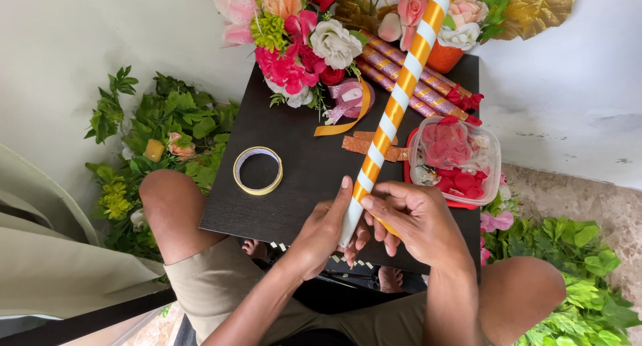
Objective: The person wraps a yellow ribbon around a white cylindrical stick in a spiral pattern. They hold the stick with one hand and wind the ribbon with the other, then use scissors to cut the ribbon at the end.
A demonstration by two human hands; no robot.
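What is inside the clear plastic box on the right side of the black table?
The clear plastic box holds red and pink fabric petals. They are piled up, so whatever lies beneath them at the bottom stays hidden.

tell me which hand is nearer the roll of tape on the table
Left. The left hand grips the lower end of the striped stick, just right of and below the tape roll. The right hand holds the stick on its far side, farther from the roll.
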